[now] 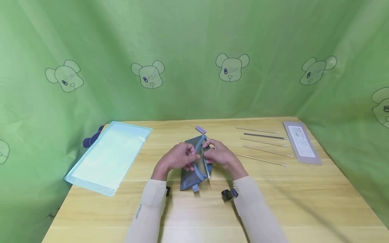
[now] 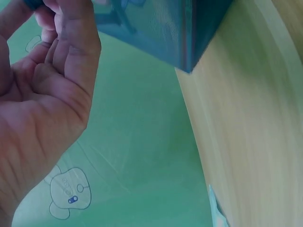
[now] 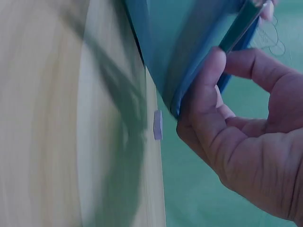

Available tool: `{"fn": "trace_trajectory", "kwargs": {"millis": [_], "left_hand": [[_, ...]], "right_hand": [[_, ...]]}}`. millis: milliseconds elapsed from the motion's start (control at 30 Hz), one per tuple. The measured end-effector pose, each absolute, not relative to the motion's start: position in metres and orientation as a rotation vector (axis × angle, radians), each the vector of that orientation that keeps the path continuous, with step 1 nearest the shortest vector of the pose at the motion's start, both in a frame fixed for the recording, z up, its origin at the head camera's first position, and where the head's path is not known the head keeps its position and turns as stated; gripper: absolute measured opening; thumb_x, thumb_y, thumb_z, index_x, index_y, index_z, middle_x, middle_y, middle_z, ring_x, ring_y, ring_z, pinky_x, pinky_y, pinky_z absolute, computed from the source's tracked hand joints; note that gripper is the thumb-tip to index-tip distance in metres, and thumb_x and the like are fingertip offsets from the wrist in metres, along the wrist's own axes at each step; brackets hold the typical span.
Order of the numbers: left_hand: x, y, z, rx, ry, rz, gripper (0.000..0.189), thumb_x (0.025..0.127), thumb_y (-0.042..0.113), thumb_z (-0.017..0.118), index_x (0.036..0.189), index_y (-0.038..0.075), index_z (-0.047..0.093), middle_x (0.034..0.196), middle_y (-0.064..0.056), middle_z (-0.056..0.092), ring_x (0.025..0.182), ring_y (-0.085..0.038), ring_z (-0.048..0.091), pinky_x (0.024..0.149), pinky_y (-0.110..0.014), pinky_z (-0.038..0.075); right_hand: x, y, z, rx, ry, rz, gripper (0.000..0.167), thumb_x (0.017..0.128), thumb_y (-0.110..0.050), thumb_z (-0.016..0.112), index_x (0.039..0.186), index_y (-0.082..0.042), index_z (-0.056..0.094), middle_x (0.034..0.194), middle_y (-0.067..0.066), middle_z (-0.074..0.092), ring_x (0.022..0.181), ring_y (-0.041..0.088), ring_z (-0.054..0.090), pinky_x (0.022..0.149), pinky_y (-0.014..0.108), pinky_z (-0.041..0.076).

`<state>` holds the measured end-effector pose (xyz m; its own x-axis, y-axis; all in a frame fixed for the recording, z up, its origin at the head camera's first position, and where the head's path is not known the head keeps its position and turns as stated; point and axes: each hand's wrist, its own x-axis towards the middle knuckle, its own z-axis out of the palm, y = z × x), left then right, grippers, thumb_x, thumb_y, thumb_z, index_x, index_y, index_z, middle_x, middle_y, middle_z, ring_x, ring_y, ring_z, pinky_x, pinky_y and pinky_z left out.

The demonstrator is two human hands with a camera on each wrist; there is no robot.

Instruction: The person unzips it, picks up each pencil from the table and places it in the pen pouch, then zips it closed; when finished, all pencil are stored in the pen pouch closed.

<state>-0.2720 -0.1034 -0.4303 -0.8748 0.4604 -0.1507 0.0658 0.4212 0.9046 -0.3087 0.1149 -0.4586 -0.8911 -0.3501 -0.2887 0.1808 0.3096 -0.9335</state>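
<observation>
A blue-grey mesh zip pouch (image 1: 189, 179) is held tilted above the wooden table at the middle of the head view, its zipped mouth parted. My left hand (image 1: 179, 157) pinches one edge of that mouth, with blue trim between the fingertips in the left wrist view. On the other side, my right hand (image 1: 222, 156) grips the opposite edge of the pouch (image 3: 189, 42). A green pencil (image 3: 240, 26) is pinched between its thumb and finger. The pencil's white eraser end (image 1: 208, 176) points toward me, along the pouch mouth. The inside of the pouch is mostly hidden.
Behind the pouch lies a purple eraser (image 1: 200, 130). Several pencils (image 1: 264, 141) lie in a row at the right, beside a flat lilac package (image 1: 302, 143) with a white label. A light-blue document bag (image 1: 109, 157) covers the left side; a dark-blue object (image 1: 91, 140) shows behind it.
</observation>
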Motion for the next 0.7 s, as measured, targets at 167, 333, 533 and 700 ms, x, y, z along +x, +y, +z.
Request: {"fn": "trace_trajectory", "kwargs": {"millis": [167, 333, 533, 700], "left_hand": [[-0.273, -0.100, -0.431, 0.407, 2.281, 1.494, 0.020, 0.106, 0.012, 0.068, 0.091, 0.004, 0.058, 0.076, -0.010, 0.071, 0.062, -0.017, 0.072, 0.063, -0.036, 0.069], [-0.275, -0.099, -0.436, 0.349, 2.229, 1.611, 0.019, 0.107, 0.011, 0.066, 0.093, 0.002, 0.058, 0.074, -0.011, 0.072, 0.059, -0.015, 0.072, 0.064, -0.039, 0.070], [-0.276, -0.098, -0.440, 0.248, 2.244, 1.731, 0.017, 0.107, 0.012, 0.067, 0.097, 0.002, 0.058, 0.076, -0.010, 0.071, 0.062, -0.014, 0.072, 0.070, -0.046, 0.071], [-0.276, -0.101, -0.438, 0.189, 2.298, 1.727, 0.017, 0.105, 0.012, 0.069, 0.094, 0.003, 0.059, 0.077, -0.008, 0.068, 0.062, -0.016, 0.071, 0.068, -0.045, 0.070]], "right_hand": [[-0.307, 0.106, -0.457, -0.146, 2.175, -1.649, 0.030, 0.092, 0.004, 0.062, 0.122, 0.001, 0.060, 0.081, 0.004, 0.066, 0.069, 0.013, 0.061, 0.067, 0.021, 0.059], [-0.305, 0.097, -0.459, -0.128, 2.307, -1.625, 0.014, 0.096, 0.002, 0.064, 0.109, 0.000, 0.067, 0.088, 0.007, 0.071, 0.077, 0.016, 0.066, 0.073, 0.024, 0.062], [-0.302, 0.090, -0.456, -0.133, 2.512, -1.497, 0.007, 0.100, -0.006, 0.073, 0.106, -0.002, 0.071, 0.095, 0.012, 0.075, 0.082, 0.024, 0.076, 0.079, 0.034, 0.069], [-0.301, 0.107, -0.442, -0.189, 2.591, -1.456, 0.008, 0.101, -0.008, 0.072, 0.107, -0.003, 0.071, 0.100, 0.013, 0.073, 0.086, 0.026, 0.074, 0.079, 0.035, 0.068]]}}
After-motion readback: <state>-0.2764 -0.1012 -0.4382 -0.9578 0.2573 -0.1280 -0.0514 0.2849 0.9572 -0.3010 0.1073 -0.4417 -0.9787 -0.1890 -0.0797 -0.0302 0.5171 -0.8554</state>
